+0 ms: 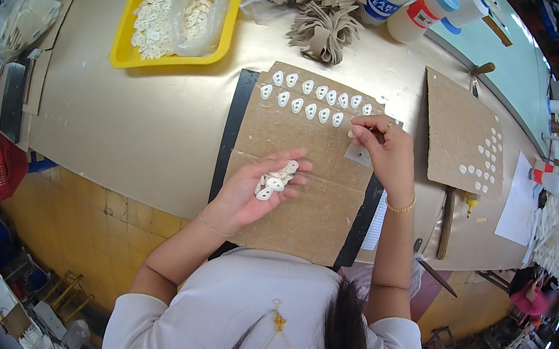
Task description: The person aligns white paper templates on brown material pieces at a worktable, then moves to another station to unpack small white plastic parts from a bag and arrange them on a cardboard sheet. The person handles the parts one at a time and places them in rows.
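Note:
A brown cardboard sheet lies in front of me, with two rows of small white teardrop-shaped pieces along its far part, each with dark holes. Cupped palm up over the sheet, my left hand holds a small pile of the same white pieces. My right hand is at the right end of the nearer row, thumb and forefinger pinched on one white piece. Under that hand a small greyish square patch shows on the cardboard.
A yellow tray with more white pieces and a plastic bag stands at the far left. Bundles of beige strips and bottles are at the back. On the right lie another cardboard sheet with white pieces and scissors.

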A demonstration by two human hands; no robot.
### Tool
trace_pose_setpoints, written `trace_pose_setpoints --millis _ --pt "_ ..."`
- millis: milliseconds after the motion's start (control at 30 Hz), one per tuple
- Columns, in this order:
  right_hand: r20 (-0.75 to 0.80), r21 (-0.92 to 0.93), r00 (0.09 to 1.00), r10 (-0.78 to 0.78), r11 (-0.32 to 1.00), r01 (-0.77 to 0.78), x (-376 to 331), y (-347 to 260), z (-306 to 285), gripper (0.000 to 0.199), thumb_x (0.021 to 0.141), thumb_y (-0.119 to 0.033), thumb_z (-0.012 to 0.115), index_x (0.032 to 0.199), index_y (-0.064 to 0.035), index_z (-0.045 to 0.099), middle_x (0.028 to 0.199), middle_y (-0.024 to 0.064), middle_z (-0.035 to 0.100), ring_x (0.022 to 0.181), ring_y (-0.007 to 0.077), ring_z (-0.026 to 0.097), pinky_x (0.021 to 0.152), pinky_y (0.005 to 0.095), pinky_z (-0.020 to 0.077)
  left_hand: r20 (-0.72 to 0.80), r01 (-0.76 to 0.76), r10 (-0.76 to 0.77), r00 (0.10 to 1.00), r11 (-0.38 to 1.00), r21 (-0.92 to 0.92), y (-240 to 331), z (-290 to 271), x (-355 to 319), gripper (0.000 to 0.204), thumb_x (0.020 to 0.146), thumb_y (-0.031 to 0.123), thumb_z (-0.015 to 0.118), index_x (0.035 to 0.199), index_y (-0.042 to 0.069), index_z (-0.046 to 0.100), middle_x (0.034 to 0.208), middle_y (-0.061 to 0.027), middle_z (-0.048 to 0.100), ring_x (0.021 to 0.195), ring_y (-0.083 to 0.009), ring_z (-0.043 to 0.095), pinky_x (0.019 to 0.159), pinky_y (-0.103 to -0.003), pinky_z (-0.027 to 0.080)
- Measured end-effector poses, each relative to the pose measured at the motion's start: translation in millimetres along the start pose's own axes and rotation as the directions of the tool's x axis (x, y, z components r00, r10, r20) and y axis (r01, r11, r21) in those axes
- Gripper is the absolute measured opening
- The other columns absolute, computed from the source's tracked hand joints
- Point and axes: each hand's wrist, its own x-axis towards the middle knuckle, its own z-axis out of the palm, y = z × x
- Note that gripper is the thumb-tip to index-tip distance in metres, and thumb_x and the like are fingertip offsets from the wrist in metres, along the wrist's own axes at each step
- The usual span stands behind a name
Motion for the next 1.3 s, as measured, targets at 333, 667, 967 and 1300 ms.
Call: trace_pose_setpoints --millis 333,667,967,1300 --pt "0.169 -0.398 0.985 -0.034 0.912 0.099 30.8 5.8 -3.1 0.011 0.079 -0.013 0.072 0.086 -0.0048 0.073 0.075 0.0083 0.069 0.064 0.0194 0.065 0.065 0.0325 0.0486 0.036 0.001 -0.007 0.999 0.987 0.163 3.6 -6.0 -4.5 0.031 0.095 0.009 0.057 0.125 0.003 0.051 0.1 -0.0132 0.063 0.056 -0.0078 0.048 0.036 -0.017 0.033" --pt "0.023 -0.613 0.924 -0.381 0.725 0.314 27.0 20.5 7.3 0.015 0.073 -0.014 0.075 0.087 -0.0106 0.069 0.092 0.0042 0.058 0.09 0.0245 0.056 0.081 0.0378 0.0363 0.019 -0.088 0.087 0.996 0.915 0.394 -1.0 -3.6 -2.8 0.021 0.091 0.014 0.066 0.108 0.007 0.056 0.087 -0.0093 0.064 0.049 -0.0049 0.044 0.037 -0.016 0.03" --pt "0.31 0.132 0.862 -0.401 0.916 0.379 -37.1 -5.8 23.0 0.023 0.077 -0.012 0.077 0.099 -0.0117 0.072 0.094 0.0024 0.056 0.085 0.017 0.059 0.072 0.0282 0.0508 0.114 0.077 -0.104 0.988 0.973 0.218 -0.3 -7.8 -0.7 0.023 0.093 0.019 0.066 0.108 0.003 0.06 0.08 -0.005 0.061 0.046 -0.0042 0.042 0.034 -0.016 0.026" --pt "-0.213 -0.025 0.943 -0.257 0.966 0.257 -33.8 27.7 8.8 0.007 0.082 -0.003 0.072 0.087 -0.0028 0.066 0.095 0.0086 0.07 0.079 0.0194 0.068 0.07 0.0283 0.0533 0.052 0.087 -0.096 0.994 0.985 0.152 -3.9 -8.1 3.8 0.029 0.095 0.016 0.062 0.119 0.001 0.057 0.087 -0.0058 0.061 0.053 -0.0049 0.044 0.036 -0.016 0.03"
